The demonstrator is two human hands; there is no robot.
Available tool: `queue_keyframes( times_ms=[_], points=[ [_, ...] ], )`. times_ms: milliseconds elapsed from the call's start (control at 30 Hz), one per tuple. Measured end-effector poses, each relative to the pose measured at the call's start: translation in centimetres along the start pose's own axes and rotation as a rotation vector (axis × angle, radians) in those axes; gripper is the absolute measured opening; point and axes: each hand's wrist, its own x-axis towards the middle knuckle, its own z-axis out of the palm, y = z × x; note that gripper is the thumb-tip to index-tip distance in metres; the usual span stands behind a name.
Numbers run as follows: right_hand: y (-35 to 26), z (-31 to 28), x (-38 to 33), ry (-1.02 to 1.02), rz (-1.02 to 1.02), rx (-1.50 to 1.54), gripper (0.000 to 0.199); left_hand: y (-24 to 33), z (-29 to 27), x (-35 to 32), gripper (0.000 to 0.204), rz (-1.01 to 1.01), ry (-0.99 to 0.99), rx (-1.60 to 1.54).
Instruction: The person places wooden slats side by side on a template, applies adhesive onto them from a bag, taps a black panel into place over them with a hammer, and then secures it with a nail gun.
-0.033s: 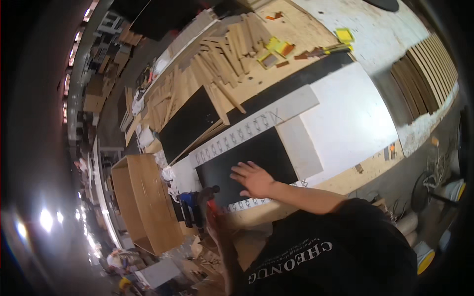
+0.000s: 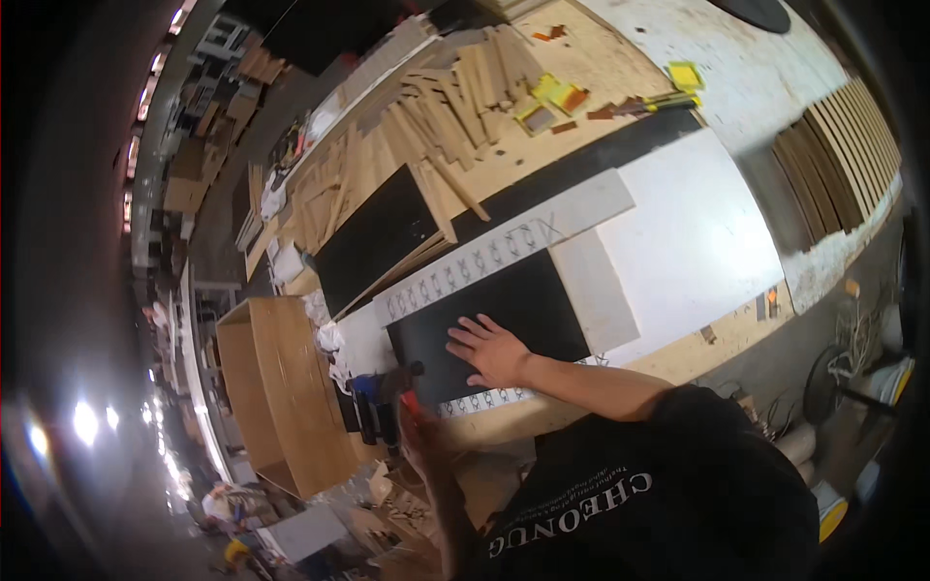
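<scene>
My right hand (image 2: 492, 353) lies flat on a black panel (image 2: 528, 290), palm down and fingers spread. My left hand (image 2: 418, 441), blurred, is closed round the red handle of what looks like a hammer (image 2: 405, 378). Its dark head is just past the panel's left end. Along the panel's far side runs a pale strip (image 2: 591, 203) with a row of drawn marks. A similar marked strip (image 2: 484, 400) shows along the near edge. A pale board (image 2: 601, 290) borders the panel's right end. Beside the hammer is a blue and black tool (image 2: 366, 389), its kind unclear.
Beyond the strip lie another black panel (image 2: 378, 232) and a heap of wooden slats (image 2: 426, 116). Yellow pieces (image 2: 557, 94) sit farther back. A white sheet (image 2: 688, 223) covers the bench at right. Left of the bench stands a wooden box (image 2: 291, 387); slatted boards (image 2: 852, 145) lie far right.
My right hand has shifted slightly left on the black panel. The hammer head has moved a little left with my left hand. The whole view has shifted slightly.
</scene>
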Motion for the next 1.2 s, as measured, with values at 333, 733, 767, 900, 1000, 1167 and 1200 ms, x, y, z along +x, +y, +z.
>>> queue_keyframes(
  times_ms=[333, 733, 767, 900, 1000, 1167, 1200],
  points=[
    [0.4, 1.8, 3.8, -0.098, -0.051, -0.129, 0.058, -2.4, 0.4, 3.3, 0.042, -0.213, 0.005, -0.1],
    [-0.3, 1.4, 4.1, -0.058, -0.017, -0.075, 0.057, -2.9, -1.2, 2.2, 0.042, 0.019, 0.229, -0.268],
    [-0.4, 1.2, 4.1, -0.059, -0.038, -0.061, 0.057, -3.2, -0.9, 1.3, 0.043, 0.067, 0.273, -0.169],
    [-0.8, 0.9, 4.4, -0.111, 0.004, -0.107, 0.058, -4.4, -0.2, -0.4, 0.041, -0.394, -0.155, 0.091],
    [-0.7, 1.1, 4.3, -0.1, 0.009, -0.117, 0.059, -4.0, -0.3, -0.8, 0.04, -0.132, 0.108, -0.066],
    [-0.6, 1.4, 4.2, -0.075, -0.018, -0.084, 0.057, -2.8, -0.2, -1.6, 0.04, -0.415, -0.202, 0.131],
    [-0.7, 1.4, 4.3, -0.11, 0.007, -0.121, 0.055, -3.0, 0.0, -1.9, 0.04, -0.439, -0.192, 0.141]
  ],
)
